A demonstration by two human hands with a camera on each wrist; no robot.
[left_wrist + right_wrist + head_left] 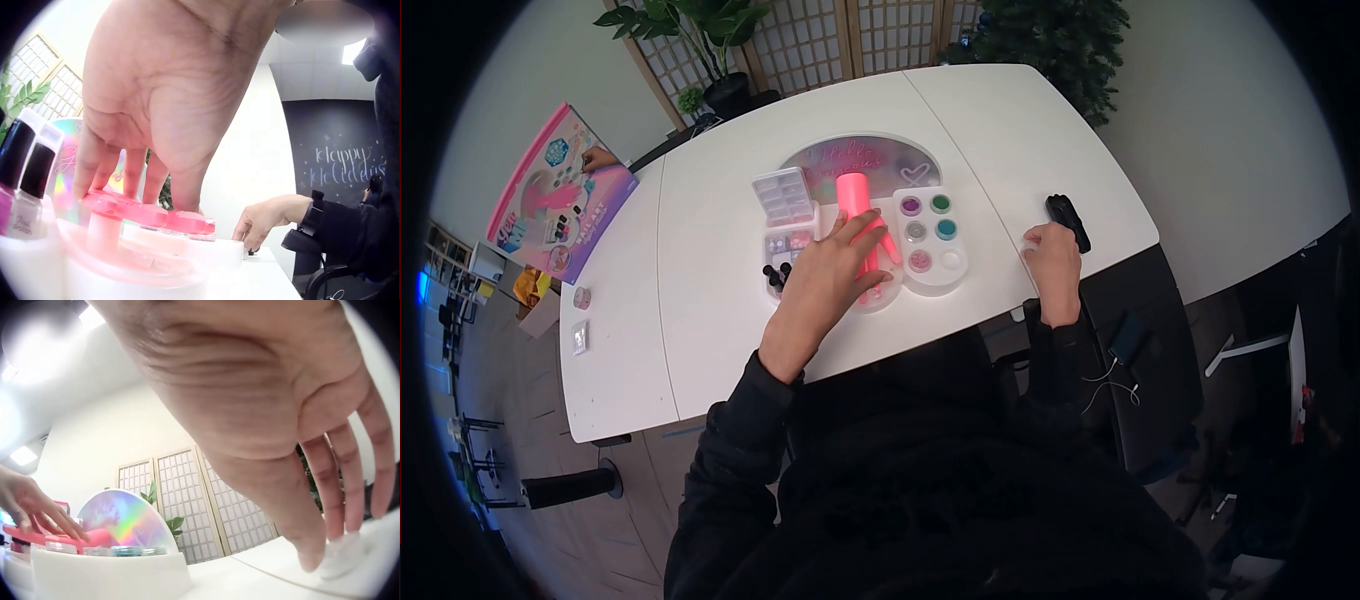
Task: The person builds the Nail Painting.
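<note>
My left hand (825,280) lies over a pink plastic piece (852,193) with a broad cylindrical end and finger-like strips. Its fingers reach down onto the pink surface, relaxed and spread. The piece sits at the centre of a white nail-art station, in front of a semicircular iridescent panel (830,160). Off to the right, my right hand (1055,265) is low over the table; in the right wrist view its thumb and fingertips pinch a small clear jar (340,559) at the tabletop. Black-capped nail polish bottles (37,172) stand beside my left hand.
A white tray (933,283) right of the pink piece holds several glitter jars. A lidded compartment case (782,197) stands at left. The kit's box (565,200) is at the table's left edge, near a small packet (580,337). A black object (1070,220) lies beyond my right hand.
</note>
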